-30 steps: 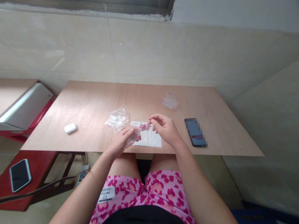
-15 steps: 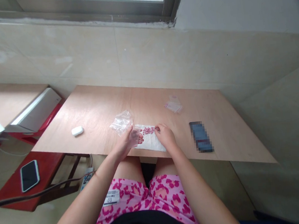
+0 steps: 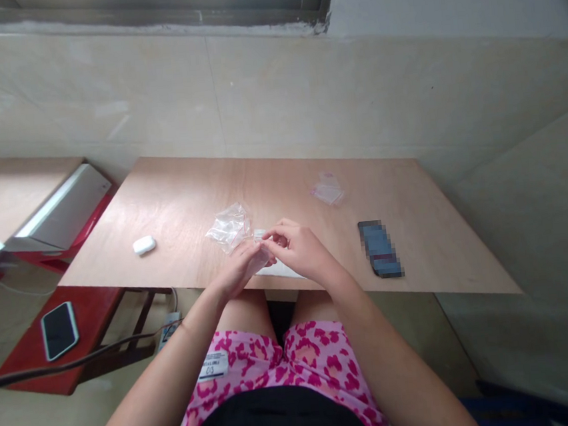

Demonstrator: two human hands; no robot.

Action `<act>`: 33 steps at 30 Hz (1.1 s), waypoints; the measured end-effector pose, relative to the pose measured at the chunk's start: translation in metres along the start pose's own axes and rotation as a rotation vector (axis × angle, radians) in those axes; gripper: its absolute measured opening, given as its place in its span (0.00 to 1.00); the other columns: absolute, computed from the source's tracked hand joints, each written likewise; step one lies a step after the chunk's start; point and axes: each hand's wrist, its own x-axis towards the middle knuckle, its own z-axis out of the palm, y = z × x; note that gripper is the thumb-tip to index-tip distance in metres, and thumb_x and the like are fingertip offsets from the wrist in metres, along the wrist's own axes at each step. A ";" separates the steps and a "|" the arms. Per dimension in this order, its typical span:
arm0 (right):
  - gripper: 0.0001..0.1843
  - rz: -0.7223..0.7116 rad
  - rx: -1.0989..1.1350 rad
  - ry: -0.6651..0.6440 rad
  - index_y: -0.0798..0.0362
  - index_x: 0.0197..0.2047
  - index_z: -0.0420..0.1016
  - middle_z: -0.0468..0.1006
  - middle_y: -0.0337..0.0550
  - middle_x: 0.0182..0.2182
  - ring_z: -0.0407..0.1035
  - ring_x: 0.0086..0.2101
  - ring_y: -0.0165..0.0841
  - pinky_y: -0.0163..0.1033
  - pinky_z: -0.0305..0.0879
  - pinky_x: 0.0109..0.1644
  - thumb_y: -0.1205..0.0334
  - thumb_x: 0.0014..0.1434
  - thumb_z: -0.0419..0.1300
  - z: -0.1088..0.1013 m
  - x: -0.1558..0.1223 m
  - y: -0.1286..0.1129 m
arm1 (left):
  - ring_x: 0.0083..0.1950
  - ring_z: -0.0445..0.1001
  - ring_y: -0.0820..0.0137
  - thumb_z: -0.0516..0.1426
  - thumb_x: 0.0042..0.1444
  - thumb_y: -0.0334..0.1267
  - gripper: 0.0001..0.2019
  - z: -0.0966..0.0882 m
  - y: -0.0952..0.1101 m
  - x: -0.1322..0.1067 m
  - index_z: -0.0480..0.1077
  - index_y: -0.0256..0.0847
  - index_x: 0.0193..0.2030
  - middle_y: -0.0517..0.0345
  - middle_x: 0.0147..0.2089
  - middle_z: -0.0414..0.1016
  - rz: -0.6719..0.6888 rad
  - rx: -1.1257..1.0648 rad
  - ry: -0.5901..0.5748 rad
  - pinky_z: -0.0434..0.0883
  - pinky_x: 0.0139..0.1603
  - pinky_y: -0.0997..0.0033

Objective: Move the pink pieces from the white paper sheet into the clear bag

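My left hand (image 3: 241, 265) holds a small clear plastic bag (image 3: 259, 259) at the near edge of the wooden table (image 3: 172, 203). My right hand (image 3: 298, 252) has its fingertips pinched together at the mouth of that bag, and what they pinch is too small to make out. Under both hands lies a white tissue (image 3: 284, 271); the pink beads seen on it earlier are hidden by my right hand. A crumpled pile of clear bags (image 3: 228, 226) lies just left of my hands.
A white earbud case (image 3: 144, 244) sits on the table's left part, more small bags (image 3: 329, 192) at the back, a dark phone (image 3: 380, 248) at the right. Left of the table stand a red stool with another phone (image 3: 59, 330) and a white box (image 3: 57, 209).
My right hand dipped to the pink beads on the tissue, then rose and moved left to the bag in my left hand. The beads are now covered.
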 end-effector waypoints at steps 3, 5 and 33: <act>0.11 -0.018 0.001 0.049 0.51 0.44 0.84 0.80 0.44 0.38 0.72 0.33 0.32 0.37 0.68 0.38 0.56 0.67 0.61 -0.009 -0.001 -0.006 | 0.47 0.74 0.62 0.60 0.65 0.54 0.18 0.001 0.002 -0.002 0.78 0.39 0.45 0.50 0.40 0.76 0.042 -0.098 -0.010 0.69 0.55 0.61; 0.12 0.018 0.000 0.168 0.52 0.43 0.83 0.82 0.45 0.38 0.74 0.35 0.34 0.38 0.68 0.40 0.56 0.68 0.59 -0.013 0.000 0.009 | 0.46 0.76 0.62 0.60 0.64 0.56 0.21 0.001 0.005 -0.004 0.78 0.39 0.48 0.50 0.41 0.77 0.017 -0.175 -0.007 0.70 0.55 0.59; 0.08 0.255 -0.502 0.160 0.53 0.41 0.79 0.80 0.49 0.40 0.73 0.42 0.39 0.39 0.65 0.49 0.68 0.63 0.58 0.022 -0.004 0.133 | 0.43 0.77 0.62 0.58 0.63 0.62 0.26 -0.005 0.001 0.001 0.78 0.39 0.48 0.51 0.38 0.78 -0.087 -0.195 0.095 0.72 0.48 0.62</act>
